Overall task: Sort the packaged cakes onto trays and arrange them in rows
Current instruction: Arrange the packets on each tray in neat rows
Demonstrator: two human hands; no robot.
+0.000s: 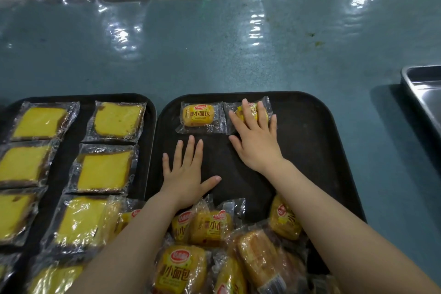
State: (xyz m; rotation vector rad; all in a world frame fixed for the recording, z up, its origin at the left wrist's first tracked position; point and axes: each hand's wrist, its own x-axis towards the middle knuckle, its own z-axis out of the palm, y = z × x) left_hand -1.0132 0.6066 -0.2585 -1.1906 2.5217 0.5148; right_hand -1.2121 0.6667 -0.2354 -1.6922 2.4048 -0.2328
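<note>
Packaged cakes on two black trays, both hands over the right one.
Right hand [256, 143] lies flat, fingers spread on a small bun packet [248, 114] at right tray [322, 150] far edge, beside another [200, 117]; left hand [185, 174] open, empty. Loose packets [214, 246] heaped near; yellow slices [105, 169] rowed on left tray [148, 126].

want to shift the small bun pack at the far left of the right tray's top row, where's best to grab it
Pinch the small bun pack across its raised middle, coming from above. It lies flat on the right tray, the film edges are thin, and another pack touches its right side under the right hand.
</note>
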